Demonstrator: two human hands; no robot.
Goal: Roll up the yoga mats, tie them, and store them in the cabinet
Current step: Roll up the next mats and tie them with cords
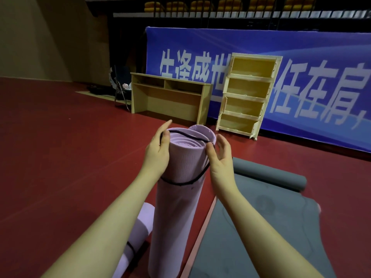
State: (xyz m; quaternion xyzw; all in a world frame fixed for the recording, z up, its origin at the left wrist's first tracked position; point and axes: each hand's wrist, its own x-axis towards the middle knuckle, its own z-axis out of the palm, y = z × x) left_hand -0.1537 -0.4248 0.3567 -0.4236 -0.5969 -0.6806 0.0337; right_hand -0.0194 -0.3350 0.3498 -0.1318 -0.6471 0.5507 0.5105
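A rolled lilac foam yoga mat [178, 189] is held upright (spiral end uppermost), a thin black elastic cord [187, 135] pinched against its rim by the left hand [158, 151] and right hand [218, 159].

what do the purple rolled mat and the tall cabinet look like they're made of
Purple rolled mat: probably soft foam, matte, going by its fine ribbed texture and thick spiral layers at the end. Tall cabinet: seemingly pale wood or laminate board, smooth, with flat cream-yellow panels.

both forearms are bare to the frame's lower edge, no sleeve on either. the left hand [158, 151] and right hand [219, 157] are bare too, with short, unpainted nails.
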